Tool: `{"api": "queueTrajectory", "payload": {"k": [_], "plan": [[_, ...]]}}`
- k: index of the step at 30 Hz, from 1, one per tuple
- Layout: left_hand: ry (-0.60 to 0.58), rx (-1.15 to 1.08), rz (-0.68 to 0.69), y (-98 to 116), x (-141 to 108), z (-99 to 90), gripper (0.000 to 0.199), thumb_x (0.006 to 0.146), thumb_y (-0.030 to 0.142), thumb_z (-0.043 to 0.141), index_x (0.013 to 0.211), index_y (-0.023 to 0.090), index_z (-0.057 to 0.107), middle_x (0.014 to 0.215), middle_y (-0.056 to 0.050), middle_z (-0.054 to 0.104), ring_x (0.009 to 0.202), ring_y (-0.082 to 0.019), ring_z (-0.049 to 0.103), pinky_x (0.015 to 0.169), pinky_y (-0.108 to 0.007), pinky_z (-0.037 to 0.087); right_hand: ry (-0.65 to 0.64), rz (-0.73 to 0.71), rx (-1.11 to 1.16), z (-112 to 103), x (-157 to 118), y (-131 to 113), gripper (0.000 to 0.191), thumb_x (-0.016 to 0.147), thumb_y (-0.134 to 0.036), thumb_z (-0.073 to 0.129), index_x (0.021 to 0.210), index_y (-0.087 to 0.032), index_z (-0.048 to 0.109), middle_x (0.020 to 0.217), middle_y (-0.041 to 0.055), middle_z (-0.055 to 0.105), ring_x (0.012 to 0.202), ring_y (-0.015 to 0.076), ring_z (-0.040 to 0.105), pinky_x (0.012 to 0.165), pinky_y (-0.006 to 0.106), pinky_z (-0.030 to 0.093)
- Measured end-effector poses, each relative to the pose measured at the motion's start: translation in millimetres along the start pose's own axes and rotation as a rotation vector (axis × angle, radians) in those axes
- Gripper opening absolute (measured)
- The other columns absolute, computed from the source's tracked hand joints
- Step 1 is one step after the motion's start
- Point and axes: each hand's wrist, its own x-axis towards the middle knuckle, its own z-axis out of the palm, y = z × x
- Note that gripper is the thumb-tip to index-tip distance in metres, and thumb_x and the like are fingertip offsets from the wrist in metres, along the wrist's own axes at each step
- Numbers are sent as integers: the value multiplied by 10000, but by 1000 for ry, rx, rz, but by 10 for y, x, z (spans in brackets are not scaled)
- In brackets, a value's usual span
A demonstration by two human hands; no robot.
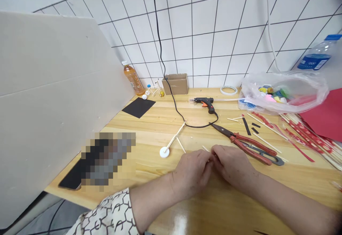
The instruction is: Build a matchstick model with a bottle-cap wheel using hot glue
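My left hand (193,169) and my right hand (233,165) meet over the table, fingers pinched together. A short end of a thin wooden stick (205,148) pokes out between them; my fingers hide the rest. Just left of my hands lies a small frame of joined wooden sticks (176,135), one of which slants down to a white round wheel (164,152). Another stick (181,145) of it reaches toward my left hand. Beyond my right hand, long-nose pliers (240,140) with red handles rest on the table.
A black glue gun (205,102) lies farther back, its cord curling across the table. At right are a plastic bag (283,89) of colourful pieces, bundled sticks (312,139) and black strips (246,126). A phone (72,172), black sheet (139,107), bottle (133,80) and cardboard box (175,84) occupy the left and back.
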Motion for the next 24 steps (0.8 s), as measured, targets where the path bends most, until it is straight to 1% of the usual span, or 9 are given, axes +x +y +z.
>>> {"api": "queueTrajectory", "payload": {"k": [2,5,8,11,13,17,21,24], "plan": [[22,-94,-55,-5,6,4,175,814,159,400,859,178,568,782,-21,637,693,-147,577,629,-248,432,3,39,60,-11,0,4,177,826,-191,416,707,-175,546,641,46,653,591,173,581,535,253,295],[55,-208,-126,-20,13,17,152,827,176,404,802,167,554,690,3,596,615,-114,514,571,-215,391,2,115,192,-43,1,6,164,837,-227,409,728,-191,526,641,19,641,581,155,567,529,241,313],[65,-269,-144,-34,15,30,148,828,183,409,746,161,531,635,20,547,582,-99,461,544,-204,354,4,142,290,-59,5,8,155,831,-238,409,721,-198,510,612,3,614,557,145,543,522,240,322],[60,-326,-150,-30,16,31,141,828,188,412,773,160,539,645,21,535,599,-99,455,558,-206,350,9,124,335,-53,3,11,139,824,-239,414,730,-201,510,610,-3,606,553,145,534,526,247,330],[73,-394,-180,-16,22,27,138,833,205,414,782,157,533,643,22,516,600,-97,442,556,-206,346,25,120,367,-49,-6,5,126,823,-234,419,738,-203,507,612,-8,600,557,143,531,532,248,338],[112,-625,-281,15,52,12,210,852,314,427,725,157,487,592,36,451,552,-84,400,505,-196,322,63,106,437,-54,-42,-36,128,837,-239,417,745,-204,498,600,-15,578,548,133,513,529,240,348],[75,-874,-386,25,78,5,291,840,396,442,669,161,448,511,55,407,466,-68,367,446,-186,286,67,54,482,-54,-85,-94,166,865,-255,390,753,-203,502,616,-11,589,546,127,516,534,237,360],[62,-966,-448,17,85,14,294,803,415,486,662,161,439,501,53,430,446,-65,384,429,-182,286,57,14,492,-57,-101,-120,168,866,-244,384,760,-204,507,653,-1,618,569,127,540,555,235,369]]}}
